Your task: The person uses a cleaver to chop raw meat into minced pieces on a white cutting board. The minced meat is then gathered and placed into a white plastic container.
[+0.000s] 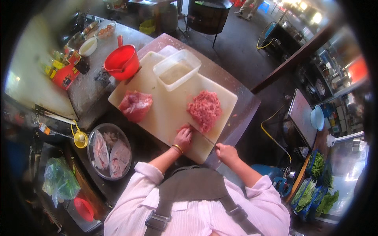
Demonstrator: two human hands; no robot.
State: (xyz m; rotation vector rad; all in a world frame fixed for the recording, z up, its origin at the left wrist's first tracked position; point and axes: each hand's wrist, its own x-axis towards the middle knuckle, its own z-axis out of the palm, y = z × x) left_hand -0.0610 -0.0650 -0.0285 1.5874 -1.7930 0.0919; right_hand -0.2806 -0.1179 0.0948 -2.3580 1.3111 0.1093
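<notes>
My right hand (226, 153) grips the handle of a knife (205, 137), whose blade points up and left across the white cutting board (168, 115). Against the board, near its front edge, my left hand (183, 138) presses a small piece of raw meat (183, 126) with bent fingers, close to the blade. Most of that piece is hidden under the fingers. Just beyond the blade lies a mound of chopped raw meat (205, 109). A larger uncut chunk of meat (135, 106) rests at the board's left side.
A clear plastic container (177, 70) with cloudy liquid stands on the board's far part. By the far left edge is a red plastic dipper (121, 62). A bowl of fish-like pieces (109, 150) sits left of me. A gas cylinder (267, 171) stands at my right.
</notes>
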